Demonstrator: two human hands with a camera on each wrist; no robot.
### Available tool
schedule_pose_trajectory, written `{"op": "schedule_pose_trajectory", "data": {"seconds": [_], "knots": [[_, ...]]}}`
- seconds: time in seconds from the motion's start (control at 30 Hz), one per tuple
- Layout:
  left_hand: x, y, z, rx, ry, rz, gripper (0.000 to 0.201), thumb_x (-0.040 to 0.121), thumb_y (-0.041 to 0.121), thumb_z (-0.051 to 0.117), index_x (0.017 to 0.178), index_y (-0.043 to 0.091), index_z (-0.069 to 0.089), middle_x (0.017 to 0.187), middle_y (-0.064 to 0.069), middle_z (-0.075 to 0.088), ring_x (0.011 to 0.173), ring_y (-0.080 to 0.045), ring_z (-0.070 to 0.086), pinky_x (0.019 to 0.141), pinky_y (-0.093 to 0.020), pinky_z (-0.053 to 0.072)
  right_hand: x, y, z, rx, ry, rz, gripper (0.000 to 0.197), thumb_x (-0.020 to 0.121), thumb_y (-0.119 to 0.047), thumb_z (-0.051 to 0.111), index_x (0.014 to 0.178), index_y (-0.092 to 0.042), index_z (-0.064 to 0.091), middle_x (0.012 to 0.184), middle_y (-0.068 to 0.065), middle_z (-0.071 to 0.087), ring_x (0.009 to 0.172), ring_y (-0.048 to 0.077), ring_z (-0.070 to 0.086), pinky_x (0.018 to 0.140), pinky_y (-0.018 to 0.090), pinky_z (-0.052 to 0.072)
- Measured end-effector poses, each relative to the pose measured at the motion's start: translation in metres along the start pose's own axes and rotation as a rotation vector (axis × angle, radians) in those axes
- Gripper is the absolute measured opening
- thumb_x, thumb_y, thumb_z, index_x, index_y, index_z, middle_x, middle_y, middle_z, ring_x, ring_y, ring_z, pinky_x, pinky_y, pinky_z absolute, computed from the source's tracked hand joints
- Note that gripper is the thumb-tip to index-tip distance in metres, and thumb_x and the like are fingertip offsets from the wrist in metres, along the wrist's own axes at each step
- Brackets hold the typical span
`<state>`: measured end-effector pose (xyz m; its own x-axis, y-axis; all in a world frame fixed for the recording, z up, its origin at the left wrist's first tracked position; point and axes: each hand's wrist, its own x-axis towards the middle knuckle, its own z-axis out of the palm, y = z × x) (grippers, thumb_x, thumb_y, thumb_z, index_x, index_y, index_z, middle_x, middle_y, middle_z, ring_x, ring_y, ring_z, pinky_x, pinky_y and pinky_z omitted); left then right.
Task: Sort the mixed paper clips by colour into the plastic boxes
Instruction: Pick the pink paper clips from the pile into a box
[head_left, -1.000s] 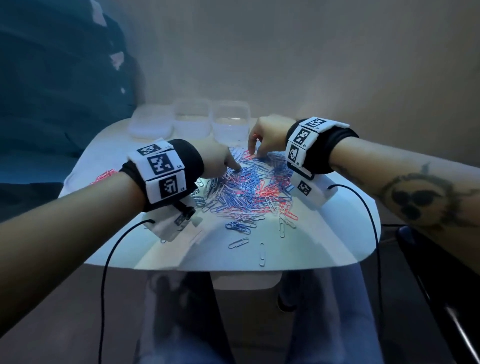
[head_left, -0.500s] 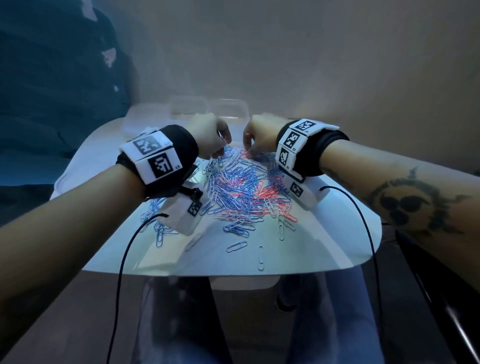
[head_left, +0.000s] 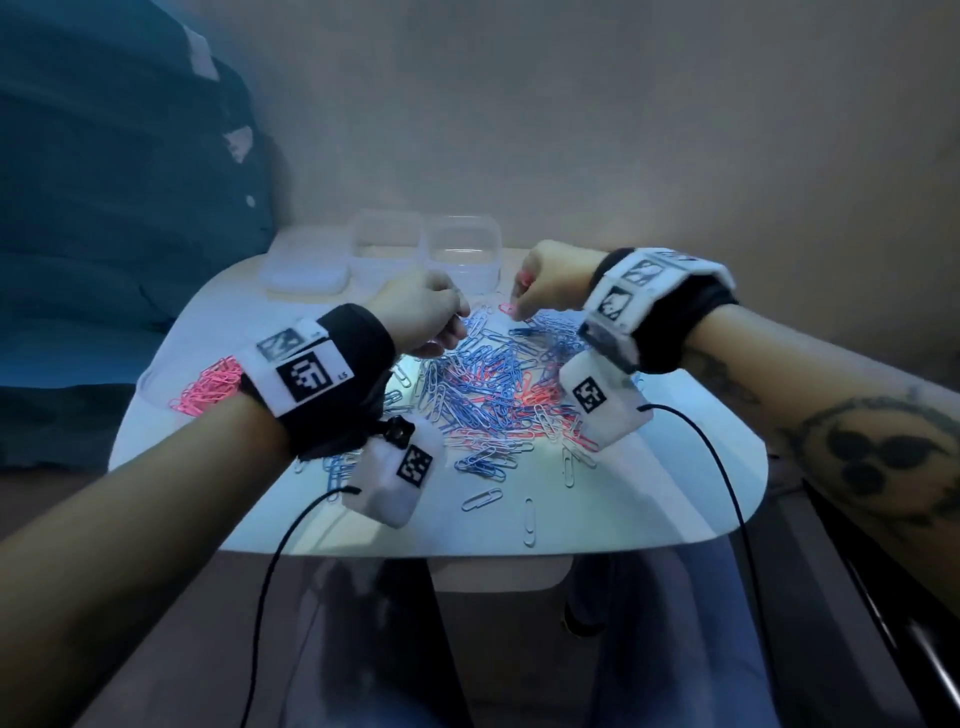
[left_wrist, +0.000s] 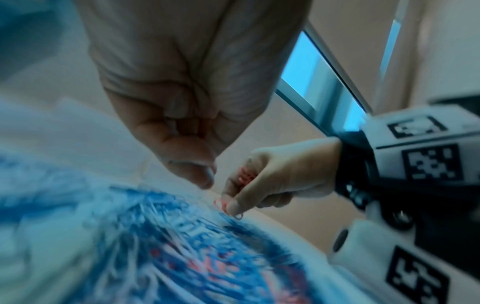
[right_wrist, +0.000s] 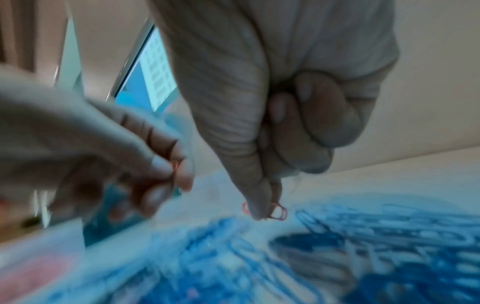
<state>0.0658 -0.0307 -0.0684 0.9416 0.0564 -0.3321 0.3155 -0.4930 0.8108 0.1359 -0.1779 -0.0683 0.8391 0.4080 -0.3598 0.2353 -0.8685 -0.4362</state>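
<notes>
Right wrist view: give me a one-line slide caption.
Right hand pinches a pink paper clip above the mixed pile.

The only legible writing is a small "L5" printed at the lower right corner of the black-and-white square marker on the left wristband (head_left: 310, 375), seen from the head view. The other wristband and camera-housing markers carry only blocky code patterns, with no letters or digits that can be made out, and both wrist views are too blurred to read anything.
</notes>
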Motion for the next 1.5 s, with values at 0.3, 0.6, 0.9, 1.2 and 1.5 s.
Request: {"op": "schedule_pose_trajectory", "data": {"seconds": [0.3,0.6,0.9,1.2,1.5], "knots": [[-0.041,-0.011,0.028,-1.194,-0.064,-0.181,0.032,0.095,0.02,0.03,0.072,0.011,0.049,0.059,-0.004,0.059,0.053,-0.014,0.06,0.055,-0.022,0.048,-0.076,-0.015,-0.009,0.827,-0.157,-0.028,0.028,0.088,-0.014,0.057,0.065,-0.019,0.041,0.037,-0.011,0.026,0.029,0.001,0.018,0.027,0.01,0.013],[-0.065,-0.016,0.034,-1.71,-0.1,-0.036,0.05,0.102,0.037,0.021,0.096,0.001,0.055,0.083,-0.013,0.068,0.071,-0.021,0.065,0.063,-0.027,0.057,-0.102,-0.062,0.002,0.511,0.017,-0.18,0.01,0.083,-0.008,0.064,0.092,-0.008,0.068,0.028,-0.011,0.039,0.029,0.002,0.022,0.031,0.012,0.016],[-0.084,-0.046,-0.083,-1.371,0.097,0.035,0.053,0.093,0.024,0.035,0.041,0.017,0.042,0.04,0.006,0.027,0.034,-0.007,0.029,0.034,-0.014,0.021,-0.091,-0.07,0.008,0.714,0.055,-0.195,0.026,0.09,-0.027,0.054,0.072,-0.009,0.062,0.036,-0.012,0.027,0.03,0.002,0.019,0.031,0.009,0.013],[-0.061,-0.092,-0.124,-0.301,0.336,0.102,0.027,0.081,0.025,0.043,0.06,0.01,0.051,0.039,0.006,0.051,0.045,-0.006,0.057,0.06,-0.021,0.041,-0.092,-0.09,0.035,0.706,-0.095,-0.218,0.028,0.089,-0.03,0.054,0.07,-0.011,0.06,0.035,-0.012,0.027,0.03,0.002,0.02,0.031,0.01,0.014],[-0.078,-0.12,-0.138,0.427,0.619,-0.197,0.04,0.082,0.03,0.067,0.114,0.009,0.058,0.105,-0.011,0.06,0.101,-0.028,0.057,0.087,-0.034,0.044,-0.089,-0.097,0.038,0.762,-0.067,-0.1,0.035,0.095,-0.042,0.042,0.072,-0.016,0.049,0.036,-0.011,0.029,0.03,0.002,0.021,0.031,0.01,0.015]]}}
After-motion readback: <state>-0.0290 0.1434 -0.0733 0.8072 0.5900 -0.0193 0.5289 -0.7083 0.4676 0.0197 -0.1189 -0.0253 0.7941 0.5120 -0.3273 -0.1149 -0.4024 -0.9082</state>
